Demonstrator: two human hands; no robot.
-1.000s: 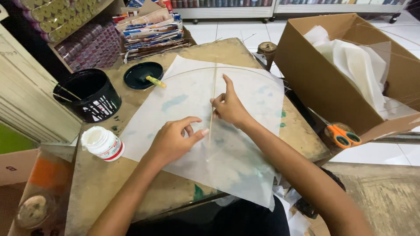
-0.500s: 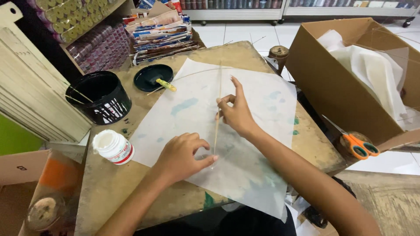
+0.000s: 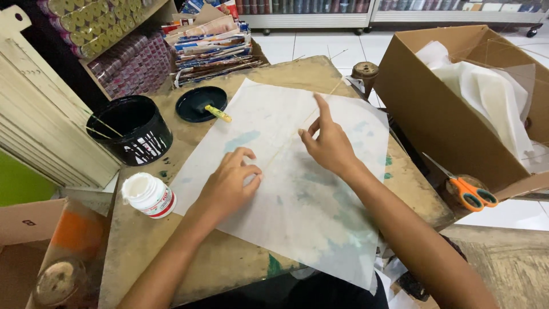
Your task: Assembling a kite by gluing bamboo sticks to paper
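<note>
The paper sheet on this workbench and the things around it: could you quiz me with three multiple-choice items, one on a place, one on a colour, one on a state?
1. Where is the white jar?
A. left of the paper sheet
B. in the cardboard box
C. on the magazines

2. The scissors' handles are:
A. green
B. orange
C. black

3. The black tub is:
A. lidded
B. overturned
C. open

Answers: 1 A, it stands by the left hand; 2 B, orange loops show; 3 C, its lid lies beside it.

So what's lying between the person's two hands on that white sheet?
In the head view, a thin pale stick runs diagonally across the white paper sheet, between the left hand and the right hand.
</note>
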